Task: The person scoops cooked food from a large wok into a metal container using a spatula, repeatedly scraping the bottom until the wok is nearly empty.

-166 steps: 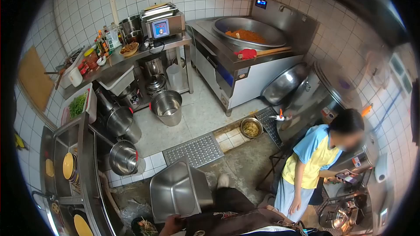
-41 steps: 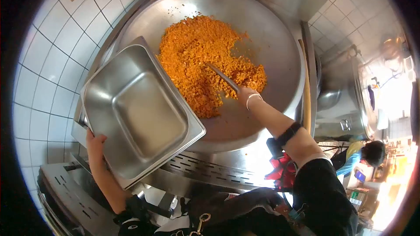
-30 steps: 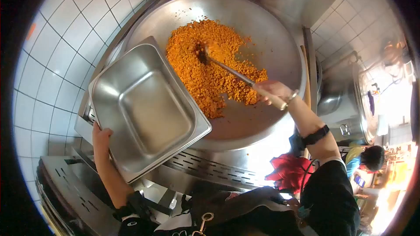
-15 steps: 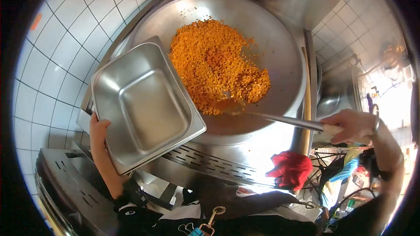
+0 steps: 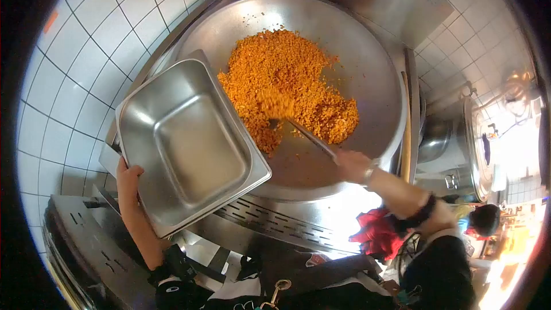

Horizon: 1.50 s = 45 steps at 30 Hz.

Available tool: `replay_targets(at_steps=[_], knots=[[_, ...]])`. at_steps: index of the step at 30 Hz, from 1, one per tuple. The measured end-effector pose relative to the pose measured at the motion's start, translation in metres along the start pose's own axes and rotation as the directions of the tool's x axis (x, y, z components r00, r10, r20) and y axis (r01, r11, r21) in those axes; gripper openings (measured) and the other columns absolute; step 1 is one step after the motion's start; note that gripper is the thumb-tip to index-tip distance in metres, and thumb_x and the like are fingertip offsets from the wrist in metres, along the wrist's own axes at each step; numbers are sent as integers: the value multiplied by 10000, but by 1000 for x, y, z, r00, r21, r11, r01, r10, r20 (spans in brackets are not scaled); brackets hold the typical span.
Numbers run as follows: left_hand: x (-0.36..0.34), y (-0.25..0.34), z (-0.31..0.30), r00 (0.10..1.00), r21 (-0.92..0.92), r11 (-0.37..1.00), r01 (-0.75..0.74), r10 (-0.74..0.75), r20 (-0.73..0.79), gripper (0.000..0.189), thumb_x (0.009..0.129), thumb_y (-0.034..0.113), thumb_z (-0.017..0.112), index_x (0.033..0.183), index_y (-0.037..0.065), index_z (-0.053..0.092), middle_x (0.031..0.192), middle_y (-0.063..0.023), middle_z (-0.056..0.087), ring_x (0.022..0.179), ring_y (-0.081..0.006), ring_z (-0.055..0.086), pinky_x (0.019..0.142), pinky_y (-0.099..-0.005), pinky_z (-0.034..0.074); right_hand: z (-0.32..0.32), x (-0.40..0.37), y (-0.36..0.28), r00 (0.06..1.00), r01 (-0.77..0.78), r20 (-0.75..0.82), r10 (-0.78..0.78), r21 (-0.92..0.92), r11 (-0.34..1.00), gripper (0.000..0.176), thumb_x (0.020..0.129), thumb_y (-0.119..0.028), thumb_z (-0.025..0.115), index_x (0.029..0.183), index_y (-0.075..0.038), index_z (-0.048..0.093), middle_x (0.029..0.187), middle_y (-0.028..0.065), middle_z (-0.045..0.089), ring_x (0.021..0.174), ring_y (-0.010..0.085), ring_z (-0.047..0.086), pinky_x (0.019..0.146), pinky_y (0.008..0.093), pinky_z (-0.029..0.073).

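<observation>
My left hand (image 5: 130, 178) grips the left rim of a deep steel pan (image 5: 198, 143), which tilts over the left edge of a big wok (image 5: 373, 97). No food shows inside this pan. In the wok lies a heap of orange, rice-like grains (image 5: 281, 60). My right hand (image 5: 353, 166) is closed round the handle of a long metal wok spatula (image 5: 313, 138), above the front right of the wok. Grains lie heaped on the spatula's head, which is blurred and mostly hidden, near the pan's right rim.
A wooden stick (image 5: 406, 138) lies along the wok's right side. In front runs a slotted steel ledge (image 5: 270, 218), with a red cloth (image 5: 376, 232) at its right end. White tiles (image 5: 74, 86) cover the left wall. Farther right stands a large steel pot (image 5: 445, 155).
My right hand has moved left and inward over the wok. The spatula's head has gone left and up, now carrying grains toward the pan. My left hand and the pan stay nearly still.
</observation>
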<state>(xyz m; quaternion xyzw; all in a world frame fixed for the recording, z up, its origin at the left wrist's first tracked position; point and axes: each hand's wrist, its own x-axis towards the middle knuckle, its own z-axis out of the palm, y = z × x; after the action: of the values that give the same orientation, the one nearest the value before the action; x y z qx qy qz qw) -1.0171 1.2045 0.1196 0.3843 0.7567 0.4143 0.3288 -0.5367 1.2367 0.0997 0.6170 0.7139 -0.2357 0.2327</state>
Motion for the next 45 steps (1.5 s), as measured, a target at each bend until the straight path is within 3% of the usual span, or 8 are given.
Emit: replay_targets(at_steps=[7, 13, 15, 19, 23, 29, 35, 45], knots=[[3, -8, 2, 999, 70, 998, 5, -2, -40, 430, 561, 10, 460, 989, 3, 501, 770, -53, 532, 646, -134, 481, 586, -229, 386, 36, 123, -48, 982, -150, -59, 178, 317, 936, 248, 771, -119, 506, 988, -1, 524, 978, 170, 571, 946, 296, 550, 774, 452, 445], [19, -28, -6, 1000, -21, 1000, -2, 2, 14, 381, 570, 15, 470, 949, 10, 498, 735, -37, 526, 623, -119, 467, 561, -228, 371, 67, 204, 14, 852, 490, -272, -448, 111, 865, 239, 759, -130, 523, 930, 31, 480, 663, 98, 544, 523, 184, 548, 439, 341, 440], [22, -33, -10, 999, -9, 1000, -21, 22, 32, 360, 577, 16, 469, 936, 16, 491, 731, -34, 514, 618, -118, 453, 565, -227, 365, -12, 119, 3, 994, 96, -69, -80, 910, 404, 206, 774, -144, 537, 885, 21, 484, 625, 58, 508, 466, 127, 499, 377, 288, 412], [-1, -2, 6, 1000, -50, 999, -1, 1, -11, 350, 584, 20, 465, 933, 18, 489, 725, -32, 503, 613, -117, 439, 556, -227, 353, -26, 76, 54, 903, -189, -18, -429, 881, -434, 207, 842, -128, 429, 1001, 4, 423, 679, 61, 459, 443, 106, 438, 354, 211, 400], [1, -6, 8, 1000, -69, 998, -10, 9, -18, 352, 590, 35, 468, 941, 21, 491, 732, -33, 504, 616, -120, 434, 557, -234, 350, -25, 16, 89, 918, -276, 51, -393, 794, -541, 235, 851, -114, 381, 1056, 2, 387, 703, 69, 448, 443, 99, 427, 317, 185, 369], [-2, 1, 8, 1000, 6, 1000, -29, 29, -12, 359, 579, 42, 470, 936, 10, 485, 743, -48, 507, 629, -136, 441, 569, -245, 356, -80, -104, 110, 942, -136, 189, -276, 970, 200, 228, 767, -129, 556, 920, 7, 456, 626, 44, 479, 457, 91, 484, 346, 185, 404], [12, -5, 5, 996, 100, 991, -89, 89, 12, 364, 582, 52, 470, 943, 11, 476, 752, -69, 511, 667, -173, 467, 607, -270, 377, -171, -174, 65, 911, -181, 413, -11, 423, 888, 342, 707, -127, 580, 1026, -16, 528, 641, 43, 566, 494, 96, 535, 430, 238, 429], [4, -5, 10, 998, -33, 997, -66, 66, -1, 388, 599, 44, 458, 986, 20, 474, 776, -56, 514, 677, -151, 478, 612, -254, 382, -209, -154, 23, 794, -254, 521, 315, -187, 949, 332, 700, -179, 589, 995, -33, 545, 654, 84, 577, 533, 133, 564, 475, 268, 459]])
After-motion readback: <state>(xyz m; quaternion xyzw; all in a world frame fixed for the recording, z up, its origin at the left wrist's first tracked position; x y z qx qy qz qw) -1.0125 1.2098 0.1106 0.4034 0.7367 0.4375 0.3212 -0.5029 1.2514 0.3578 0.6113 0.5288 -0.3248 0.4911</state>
